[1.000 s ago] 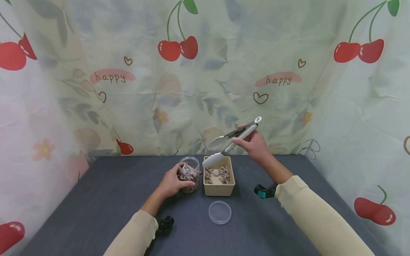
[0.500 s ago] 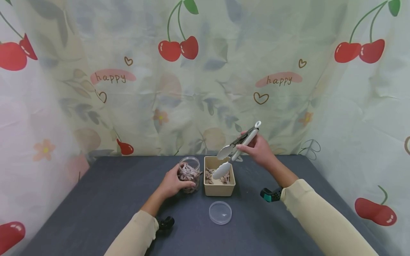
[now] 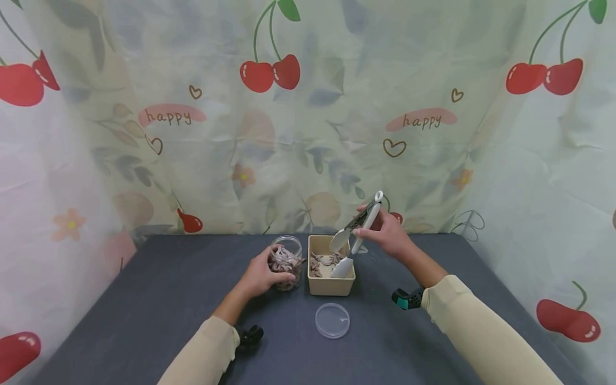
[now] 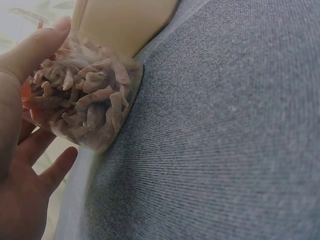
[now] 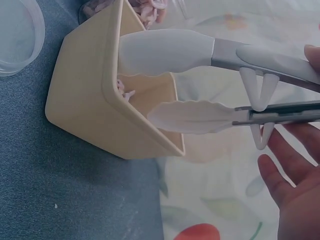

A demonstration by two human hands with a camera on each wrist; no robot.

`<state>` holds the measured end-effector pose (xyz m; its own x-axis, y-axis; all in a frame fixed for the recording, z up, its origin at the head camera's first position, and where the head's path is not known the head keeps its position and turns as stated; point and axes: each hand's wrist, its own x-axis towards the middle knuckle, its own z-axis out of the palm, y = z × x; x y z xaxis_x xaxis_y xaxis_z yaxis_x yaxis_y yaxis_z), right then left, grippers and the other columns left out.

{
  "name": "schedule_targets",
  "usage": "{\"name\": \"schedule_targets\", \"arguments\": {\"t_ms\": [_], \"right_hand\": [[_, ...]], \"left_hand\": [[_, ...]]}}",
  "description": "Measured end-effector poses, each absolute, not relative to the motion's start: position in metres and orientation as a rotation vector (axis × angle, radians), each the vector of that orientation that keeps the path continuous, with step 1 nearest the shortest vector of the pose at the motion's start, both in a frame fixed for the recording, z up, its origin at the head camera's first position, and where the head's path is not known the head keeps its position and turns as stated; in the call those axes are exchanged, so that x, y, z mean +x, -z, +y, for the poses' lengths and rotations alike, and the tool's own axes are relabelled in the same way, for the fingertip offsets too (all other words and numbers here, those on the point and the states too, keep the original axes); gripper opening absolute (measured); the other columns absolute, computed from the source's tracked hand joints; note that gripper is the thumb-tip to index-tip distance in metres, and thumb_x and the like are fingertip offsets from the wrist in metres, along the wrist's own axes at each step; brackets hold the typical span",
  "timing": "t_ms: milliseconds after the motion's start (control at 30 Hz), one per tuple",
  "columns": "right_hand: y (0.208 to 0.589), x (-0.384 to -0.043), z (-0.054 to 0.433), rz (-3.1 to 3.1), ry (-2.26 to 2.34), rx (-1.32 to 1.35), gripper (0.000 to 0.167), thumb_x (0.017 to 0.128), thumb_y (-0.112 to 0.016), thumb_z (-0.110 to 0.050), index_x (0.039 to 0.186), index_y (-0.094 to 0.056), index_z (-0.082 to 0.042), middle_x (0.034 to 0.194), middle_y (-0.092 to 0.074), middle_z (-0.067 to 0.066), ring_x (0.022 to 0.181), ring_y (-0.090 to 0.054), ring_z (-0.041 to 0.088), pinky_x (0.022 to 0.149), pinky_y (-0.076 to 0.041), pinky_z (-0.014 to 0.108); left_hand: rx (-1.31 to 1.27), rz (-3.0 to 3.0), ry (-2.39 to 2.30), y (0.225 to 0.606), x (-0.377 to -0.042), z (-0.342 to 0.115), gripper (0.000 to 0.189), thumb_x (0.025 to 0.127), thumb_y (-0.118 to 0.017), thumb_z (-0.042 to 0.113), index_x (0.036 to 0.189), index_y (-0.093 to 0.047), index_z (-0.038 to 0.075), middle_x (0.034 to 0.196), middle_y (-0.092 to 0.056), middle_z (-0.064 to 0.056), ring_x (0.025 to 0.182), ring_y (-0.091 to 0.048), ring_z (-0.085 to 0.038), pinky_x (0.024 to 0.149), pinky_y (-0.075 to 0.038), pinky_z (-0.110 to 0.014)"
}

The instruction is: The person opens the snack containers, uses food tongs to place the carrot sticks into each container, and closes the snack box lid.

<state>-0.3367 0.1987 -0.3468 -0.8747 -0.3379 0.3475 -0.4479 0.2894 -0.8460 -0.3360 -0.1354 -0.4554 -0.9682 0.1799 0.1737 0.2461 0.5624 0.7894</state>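
My left hand (image 3: 260, 274) grips a clear plastic jar (image 3: 287, 243) from its left side, thumb in front. Short greyish-pink dried strips (image 4: 92, 95) fill much of the jar, which stands on the table. With my right hand (image 3: 391, 235) I hold white-tipped kitchen tongs (image 3: 369, 220), their arms spread apart. The tong tips reach down into a beige rectangular box (image 3: 332, 287), right of the jar. More strips (image 3: 315, 263) lie inside that box. In the right wrist view, nothing shows between the white tips (image 5: 192, 117).
A round clear lid (image 3: 332, 321) lies flat in front of the box on the dark grey tabletop (image 3: 144, 321). Behind the table hangs a cherry-patterned cloth (image 3: 308, 133), which also covers both sides.
The tongs have come from above the jar-side rim of the box, rightward and down into it, turning steeper. The left hand and jar have stayed in place.
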Motion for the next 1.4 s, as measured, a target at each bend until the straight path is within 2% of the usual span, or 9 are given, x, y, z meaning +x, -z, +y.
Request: {"name": "schedule_targets", "arguments": {"t_ms": [400,567,767,1033,1400], "right_hand": [[0.352,-0.333,0.202,-2.514,-1.481,0.748,0.055,0.087,-0.074,-0.013,0.136,-0.049,-0.002,0.131,-0.056,0.020,0.114,-0.056,0.043,0.092,-0.045,0.052],[0.351,-0.330,0.200,-2.546,-1.383,0.736,0.056,0.087,-0.075,-0.017,0.135,-0.050,-0.005,0.130,-0.058,0.019,0.116,-0.055,0.042,0.094,-0.041,0.057],[0.354,-0.332,0.199,-2.563,-1.312,0.685,0.055,0.087,-0.074,-0.014,0.135,-0.050,-0.002,0.131,-0.056,0.022,0.122,-0.051,0.043,0.097,-0.036,0.061],[0.360,-0.332,0.196,-2.527,-1.299,0.601,0.051,0.086,-0.076,-0.017,0.129,-0.053,-0.005,0.122,-0.062,0.016,0.116,-0.056,0.039,0.093,-0.040,0.059],[0.361,-0.332,0.190,-2.524,-1.296,0.555,0.048,0.087,-0.075,-0.017,0.127,-0.052,-0.004,0.119,-0.063,0.017,0.116,-0.057,0.037,0.091,-0.044,0.055]], "left_hand": [[-0.383,-2.718,1.367,0.455,-0.336,-0.134,0.089,0.069,-0.089,0.037,0.142,-0.045,0.009,0.123,-0.059,-0.012,0.110,-0.055,-0.027,0.093,-0.042,-0.045],[-0.386,-2.711,1.369,0.455,-0.336,-0.134,0.089,0.069,-0.089,0.037,0.142,-0.045,0.008,0.124,-0.058,-0.013,0.111,-0.055,-0.027,0.094,-0.042,-0.046],[-0.379,-2.720,1.363,0.455,-0.336,-0.134,0.090,0.070,-0.088,0.037,0.143,-0.044,0.008,0.127,-0.057,-0.014,0.113,-0.054,-0.027,0.095,-0.041,-0.047],[-0.367,-2.721,1.361,0.454,-0.335,-0.134,0.090,0.069,-0.088,0.038,0.142,-0.045,0.009,0.125,-0.058,-0.013,0.111,-0.055,-0.027,0.094,-0.042,-0.046],[-0.384,-2.711,1.353,0.454,-0.336,-0.135,0.090,0.069,-0.088,0.038,0.141,-0.045,0.007,0.124,-0.058,-0.014,0.111,-0.055,-0.028,0.094,-0.042,-0.046]]}}
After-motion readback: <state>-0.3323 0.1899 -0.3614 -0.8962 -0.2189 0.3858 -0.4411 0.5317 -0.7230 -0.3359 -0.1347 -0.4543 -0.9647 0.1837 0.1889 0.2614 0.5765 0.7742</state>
